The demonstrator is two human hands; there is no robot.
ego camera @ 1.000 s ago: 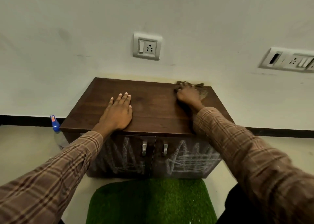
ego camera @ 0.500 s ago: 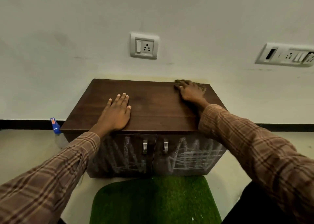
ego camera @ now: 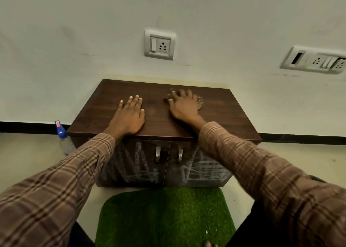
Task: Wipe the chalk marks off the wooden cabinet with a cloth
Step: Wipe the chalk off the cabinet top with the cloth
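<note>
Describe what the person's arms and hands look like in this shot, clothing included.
Both arms wear long sleeves of brown plaid cloth, crossed by darker brown and paler tan stripes, with the cuffs ending at the wrists. The left hand and the right hand are bare: no gloves, and no rings or watch can be seen.

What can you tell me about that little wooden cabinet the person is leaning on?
The cabinet is low, of dark brown wood grain, and stands against the wall. Its flat top shows no chalk. The two front doors have metal handles near the middle seam and are shut, both scribbled with white chalk marks. The left hand lies flat on the top; the right hand presses a cloth there. A green mat lies in front.
</note>
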